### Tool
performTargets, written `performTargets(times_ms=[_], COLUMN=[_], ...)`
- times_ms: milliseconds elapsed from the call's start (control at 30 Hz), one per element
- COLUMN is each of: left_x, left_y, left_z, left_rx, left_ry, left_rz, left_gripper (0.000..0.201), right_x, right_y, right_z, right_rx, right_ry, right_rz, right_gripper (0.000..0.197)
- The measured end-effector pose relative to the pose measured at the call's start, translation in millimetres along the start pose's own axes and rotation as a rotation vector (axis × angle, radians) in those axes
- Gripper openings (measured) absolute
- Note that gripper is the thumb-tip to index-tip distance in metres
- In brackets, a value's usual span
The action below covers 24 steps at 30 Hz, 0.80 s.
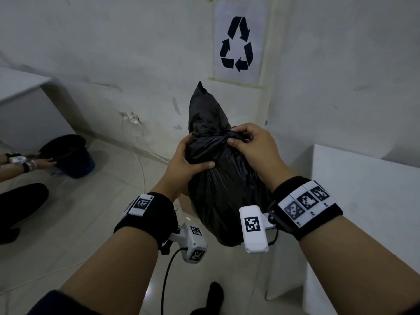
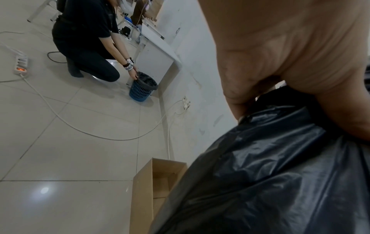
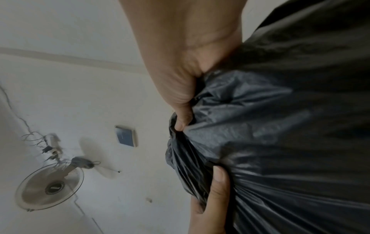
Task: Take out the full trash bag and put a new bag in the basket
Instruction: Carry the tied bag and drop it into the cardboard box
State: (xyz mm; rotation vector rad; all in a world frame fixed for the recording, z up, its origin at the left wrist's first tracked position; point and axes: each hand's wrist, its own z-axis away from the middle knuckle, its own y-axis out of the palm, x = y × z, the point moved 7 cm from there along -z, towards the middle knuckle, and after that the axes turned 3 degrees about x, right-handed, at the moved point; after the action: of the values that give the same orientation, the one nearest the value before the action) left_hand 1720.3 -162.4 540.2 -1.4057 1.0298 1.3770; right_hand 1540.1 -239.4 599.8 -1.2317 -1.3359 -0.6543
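A full black trash bag (image 1: 222, 201) hangs in the air in front of me, its gathered top (image 1: 205, 110) sticking upward. My left hand (image 1: 188, 155) grips the bag's neck from the left, thumb lying across the plastic. My right hand (image 1: 247, 142) pinches the bunched plastic at the neck from the right. The left wrist view shows the bag (image 2: 270, 182) under my palm (image 2: 280, 55). In the right wrist view my right hand (image 3: 180, 102) pinches the folds of the bag (image 3: 290, 142), with my left thumb (image 3: 218, 186) below. My own basket is hidden.
An open cardboard box (image 2: 152, 186) stands on the tiled floor below the bag. At the left another person (image 2: 84, 39) kneels at a blue basket (image 1: 75, 158) lined with a black bag. White tables (image 1: 363, 201) flank me. A white cable (image 2: 80, 126) crosses the floor. A recycling sign (image 1: 238, 42) hangs on the wall.
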Motion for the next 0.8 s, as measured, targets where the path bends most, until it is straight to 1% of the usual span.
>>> performTargets(times_ms=[200, 367, 433, 533, 633, 700, 800], left_x=[33.0, 79.5, 99.3, 128.4, 182.2, 228.1, 302.6], left_y=[-25.2, -47.1, -55.8, -69.9, -87.8, -94.8, -99.0], left_z=[-85.3, -148.7, -168.5, -193.8, -215.2, -228.2, -244.2], left_rx=[0.023, 0.068, 0.054, 0.014, -0.033, -0.021, 0.027], left_ry=[-0.015, -0.026, -0.015, 0.046, 0.095, 0.111, 0.138], left_rz=[0.022, 0.04, 0.019, -0.069, -0.161, -0.22, -0.23], left_gripper=[0.094, 0.098, 0.095, 0.087, 0.076, 0.069, 0.064], right_x=[-44.9, -85.7, -103.6, -135.0, -177.3, -214.3, -278.9], right_y=[29.4, 58.0, 68.8, 83.4, 101.3, 114.1, 136.9], right_z=[-74.9, -125.8, -139.0, -156.7, -172.8, -181.5, -190.4], right_rx=[-0.086, -0.154, -0.175, -0.223, -0.267, -0.286, -0.285], right_ry=[0.062, 0.107, 0.118, 0.127, 0.125, 0.114, 0.102], right_rz=[-0.036, -0.076, -0.097, -0.121, -0.122, -0.128, -0.114], right_gripper=[0.015, 0.016, 0.017, 0.024, 0.025, 0.023, 0.02])
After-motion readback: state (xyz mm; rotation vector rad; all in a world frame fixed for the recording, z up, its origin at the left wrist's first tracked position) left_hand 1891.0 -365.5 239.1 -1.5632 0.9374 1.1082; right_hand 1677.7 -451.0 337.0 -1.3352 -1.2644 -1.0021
